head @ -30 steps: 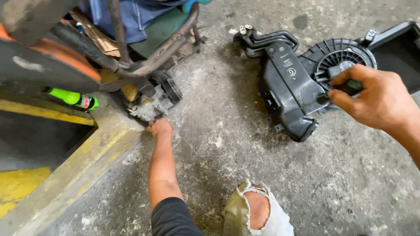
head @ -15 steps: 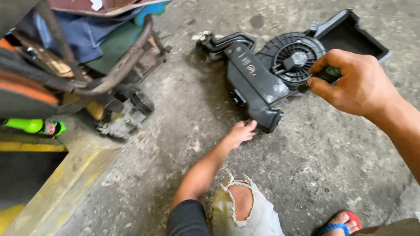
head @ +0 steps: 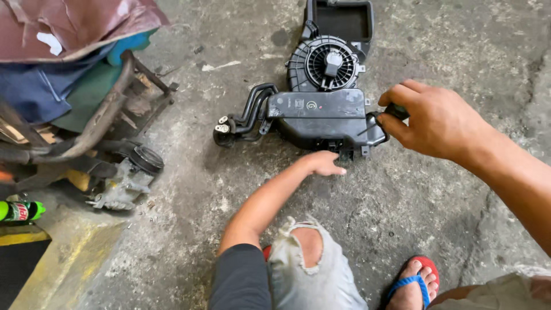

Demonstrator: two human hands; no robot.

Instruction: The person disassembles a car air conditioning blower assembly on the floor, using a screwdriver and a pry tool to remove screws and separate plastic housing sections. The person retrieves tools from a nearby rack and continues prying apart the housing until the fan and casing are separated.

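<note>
The black blower box (head: 324, 117) lay flat on the concrete floor (head: 425, 201). The right hand (head: 436, 121) had its grip clamped on a dark tool handle (head: 396, 110) at the box's right end. The left hand (head: 322, 163) touched its near edge, fingers loose. Pressing down there would likely keep the box from sliding.

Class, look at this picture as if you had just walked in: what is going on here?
A person crouches on a concrete floor over a black plastic blower housing with a round fan and black pipes at one end. The left hand rests at the housing's near edge. The right hand grips a small dark tool or part, too hidden to identify, at the housing's right end. A metal compressor-like part lies apart to the left.
</note>
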